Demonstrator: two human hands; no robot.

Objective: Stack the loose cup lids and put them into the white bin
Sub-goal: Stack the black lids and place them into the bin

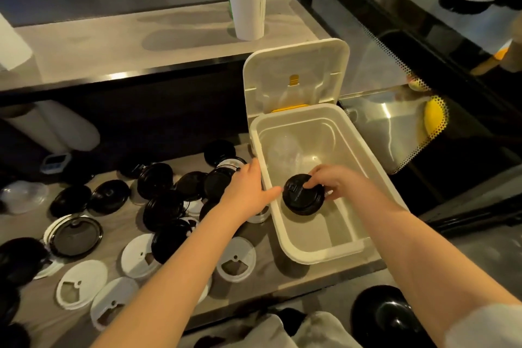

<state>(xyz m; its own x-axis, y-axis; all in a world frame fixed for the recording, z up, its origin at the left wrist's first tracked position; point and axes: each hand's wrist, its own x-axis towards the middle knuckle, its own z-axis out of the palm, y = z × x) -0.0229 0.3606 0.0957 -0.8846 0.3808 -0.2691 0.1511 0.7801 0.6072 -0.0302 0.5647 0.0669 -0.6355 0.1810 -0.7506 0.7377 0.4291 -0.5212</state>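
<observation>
The right hand (327,182) is gripping a short stack of round black plastic cup lids (303,195) from above, inside the open white rectangular plastic bin (316,254). The left hand (248,192) is lying against the bin's left rim, fingers stretched out and holding nothing, beside loose black and white lids (162,210).

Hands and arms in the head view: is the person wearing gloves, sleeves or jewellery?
No gloves: the left hand and right hand are bare, with no ring, watch or bracelet visible. Both forearms are uncovered too. A pale sleeve shows only on the right arm, at the bottom right corner.
</observation>
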